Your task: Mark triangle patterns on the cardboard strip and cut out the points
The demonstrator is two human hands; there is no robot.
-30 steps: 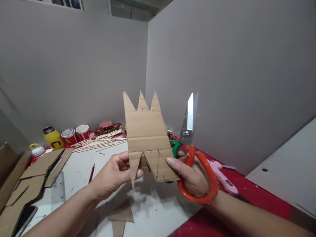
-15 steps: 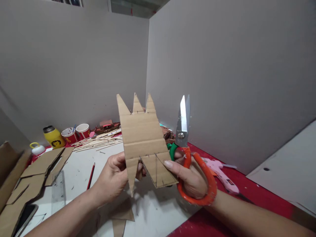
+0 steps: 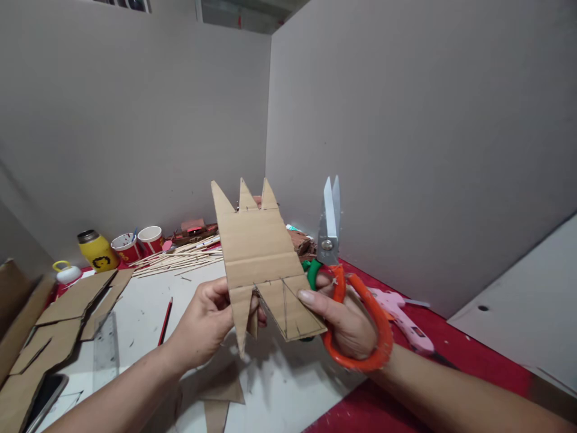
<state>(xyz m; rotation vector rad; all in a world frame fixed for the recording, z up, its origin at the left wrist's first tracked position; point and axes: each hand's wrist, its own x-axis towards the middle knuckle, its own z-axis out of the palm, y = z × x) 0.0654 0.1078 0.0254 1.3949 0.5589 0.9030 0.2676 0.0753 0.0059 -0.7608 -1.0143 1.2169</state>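
Note:
Between both hands I hold up a brown cardboard piece (image 3: 261, 243), cut into pointed spikes along its top and partly along its bottom, with pencil lines at its lower right. My left hand (image 3: 205, 322) grips its lower left edge, fingers partly hidden behind it. At the lower right, the thumb of my right hand (image 3: 345, 322) presses on the cardboard. That same hand also carries scissors (image 3: 330, 243) with orange and green handles, their blades pointing up and slightly parted, to the right of the cardboard.
Cardboard sheets (image 3: 67, 300), a clear ruler (image 3: 106, 349), a phone (image 3: 45, 400) and a pencil (image 3: 166, 322) lie at left. Thin sticks (image 3: 180, 255), paper cups (image 3: 151, 239) and a yellow bottle (image 3: 98, 249) stand behind. A pink glue gun (image 3: 408, 322) rests at right, near grey walls.
The cardboard's top has tipped slightly down and to the left. The scissors have shifted a little left with my right hand. Both hands keep their hold.

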